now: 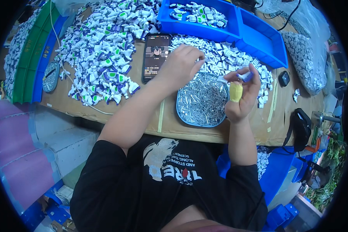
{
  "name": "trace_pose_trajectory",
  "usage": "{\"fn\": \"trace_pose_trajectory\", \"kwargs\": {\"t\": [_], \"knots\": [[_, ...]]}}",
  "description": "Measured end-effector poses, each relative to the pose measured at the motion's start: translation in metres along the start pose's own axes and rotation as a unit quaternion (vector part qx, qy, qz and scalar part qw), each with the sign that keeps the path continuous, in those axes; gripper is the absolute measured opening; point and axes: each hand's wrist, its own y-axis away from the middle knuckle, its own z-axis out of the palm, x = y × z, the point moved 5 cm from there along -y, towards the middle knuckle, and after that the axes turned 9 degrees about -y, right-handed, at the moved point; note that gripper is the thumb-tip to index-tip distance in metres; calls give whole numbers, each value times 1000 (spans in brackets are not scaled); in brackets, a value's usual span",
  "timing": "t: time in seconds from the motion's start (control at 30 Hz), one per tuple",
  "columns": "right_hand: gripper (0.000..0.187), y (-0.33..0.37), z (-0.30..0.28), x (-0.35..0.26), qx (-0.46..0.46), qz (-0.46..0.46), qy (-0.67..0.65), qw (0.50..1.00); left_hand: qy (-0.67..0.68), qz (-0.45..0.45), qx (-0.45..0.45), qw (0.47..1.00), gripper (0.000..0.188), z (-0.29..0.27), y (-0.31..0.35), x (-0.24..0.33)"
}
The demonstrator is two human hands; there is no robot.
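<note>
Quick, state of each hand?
Left hand: fingers curled; whether it holds anything cannot be told.
Right hand: holding a small white-and-purple piece.

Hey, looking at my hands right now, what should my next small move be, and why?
Probably lower your left hand, if its partly hidden fingertips are empty, to take one of the silvery metal fasteners: your right hand holds a small white-and-purple piece, and the fastener tray lies close by, between your forearms.

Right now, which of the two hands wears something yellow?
The right hand, holding a small piece: a yellow cover wraps one digit; the left hand shows none.
</note>
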Motion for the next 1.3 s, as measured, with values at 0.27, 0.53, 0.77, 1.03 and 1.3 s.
{"fn": "trace_pose_trajectory", "kwargs": {"t": [0.27,0.53,0.77,1.03,1.3], "knots": [[58,11,2,-15,-74,-149,-10,986,579,-333,-128,733,15,21,32,34],[63,5,13,-11,-137,-180,17,974,740,-390,-155,525,15,23,36,31],[42,-3,11,5,-108,109,114,982,450,-272,-35,850,16,8,30,15],[38,7,9,20,-142,224,26,964,338,-189,-34,921,12,-6,23,21],[38,-3,5,7,-192,175,123,958,240,-89,-21,966,11,-7,22,25]]}}
